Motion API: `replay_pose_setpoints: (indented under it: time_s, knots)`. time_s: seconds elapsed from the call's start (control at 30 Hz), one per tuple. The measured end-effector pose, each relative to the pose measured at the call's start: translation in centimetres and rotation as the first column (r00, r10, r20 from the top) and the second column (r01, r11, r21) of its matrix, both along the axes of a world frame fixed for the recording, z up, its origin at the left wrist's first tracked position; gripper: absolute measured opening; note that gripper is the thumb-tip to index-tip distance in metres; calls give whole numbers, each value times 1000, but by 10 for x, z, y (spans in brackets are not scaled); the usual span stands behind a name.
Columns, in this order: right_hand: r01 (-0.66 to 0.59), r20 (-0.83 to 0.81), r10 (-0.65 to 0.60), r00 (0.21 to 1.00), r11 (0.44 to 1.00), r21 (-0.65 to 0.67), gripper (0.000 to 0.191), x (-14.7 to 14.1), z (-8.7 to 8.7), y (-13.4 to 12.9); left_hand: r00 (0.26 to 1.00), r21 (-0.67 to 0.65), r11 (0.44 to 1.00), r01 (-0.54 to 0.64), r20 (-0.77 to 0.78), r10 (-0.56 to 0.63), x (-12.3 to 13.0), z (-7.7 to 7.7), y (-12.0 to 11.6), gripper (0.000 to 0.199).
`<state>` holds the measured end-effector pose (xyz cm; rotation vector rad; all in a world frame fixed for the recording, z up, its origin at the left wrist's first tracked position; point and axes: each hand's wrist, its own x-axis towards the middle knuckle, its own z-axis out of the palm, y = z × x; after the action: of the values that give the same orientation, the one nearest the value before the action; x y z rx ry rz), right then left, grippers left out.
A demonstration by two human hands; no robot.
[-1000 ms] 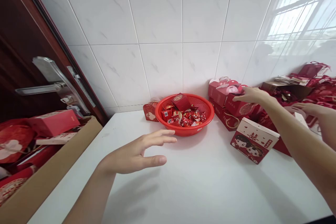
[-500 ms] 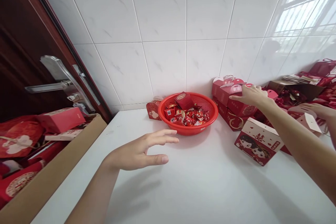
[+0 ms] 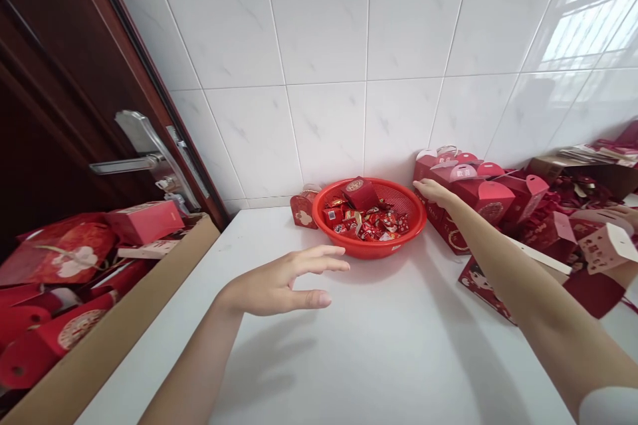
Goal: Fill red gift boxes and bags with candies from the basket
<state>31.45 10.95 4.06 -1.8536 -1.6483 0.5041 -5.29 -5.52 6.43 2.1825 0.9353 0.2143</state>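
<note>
My left hand (image 3: 286, 280) hovers above the white tabletop (image 3: 379, 345), fingers apart and nothing in them. Behind it stands a red plastic basket (image 3: 366, 249) of wrapped candies (image 3: 371, 224), with a small closed red box (image 3: 361, 192) lying on top. My right hand (image 3: 432, 192) is at the basket's right rim, in front of stacked red gift boxes (image 3: 491, 199). Its fingers reach leftward, with nothing visible in them; contact with rim or boxes is unclear. Partly hidden under my right forearm is a box with cartoon figures (image 3: 481, 285).
A small red handled box (image 3: 304, 208) sits left of the basket. A cardboard carton (image 3: 149, 292) full of red packages stands at the left, by a dark door (image 3: 44, 93). Another person's hand (image 3: 623, 216) shows at the right edge near an open gift box (image 3: 608, 249).
My right hand has moved left and down from above the stacked boxes to the basket's right side. The view has turned slightly left. My left hand keeps its pose.
</note>
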Motion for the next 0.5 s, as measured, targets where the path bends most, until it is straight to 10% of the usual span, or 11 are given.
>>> replay_pose_setpoints:
  time_s: [0.3, 0.5]
  knots:
    - [171, -32, -171, 985, 985, -14, 29, 2, -3, 16, 1000, 24, 1000, -2, 15, 2, 0, -3, 4, 53]
    - [51, -236, 44, 971, 923, 380, 36, -25, 24, -38, 970, 269, 933, -241, 64, 233, -25, 2, 24, 53]
